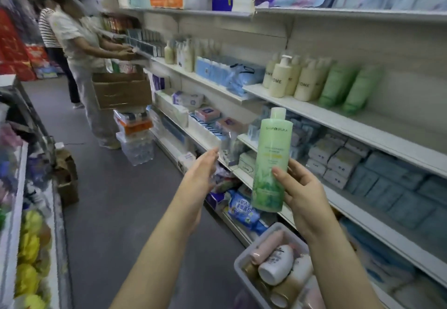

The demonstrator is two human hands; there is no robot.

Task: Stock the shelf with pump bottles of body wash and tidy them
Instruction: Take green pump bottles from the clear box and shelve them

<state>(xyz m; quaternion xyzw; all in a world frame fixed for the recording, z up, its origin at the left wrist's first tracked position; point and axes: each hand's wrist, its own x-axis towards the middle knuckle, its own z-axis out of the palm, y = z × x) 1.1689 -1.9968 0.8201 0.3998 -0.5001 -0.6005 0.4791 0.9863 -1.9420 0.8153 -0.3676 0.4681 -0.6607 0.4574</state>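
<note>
head view: i have the right hand (302, 187) raised in front of the shelving, with fingers and thumb curled round the lower half of a green bottle (272, 153). the bottle stands upright in that grip, cap up and label facing me. it is held in the air in front of the shelves and touches none of them. the left hand (202, 173) is out a little apart to the left of it, palm turned toward the bottle, fingers straight and loose, holding nothing.

up and to the right, the white shelf (377, 136) carries a group of cream pump bottles (281, 78). just beside them on the right are more green shelf bottles (348, 88). that part is blurred, so i cannot tell how many there are.

low down by my right forearm sits a grey basket (240, 272) with pink, white and tan bottles (275, 264) lying on their sides in it. the shelves under the white one hold wrapped packs (338, 161) in pale and blue-grey tones.

further along the aisle on the left, a person (79, 47) in pale clothes reaches both arms toward the shelving, with an open cardboard box (121, 90) just beside them.
</note>
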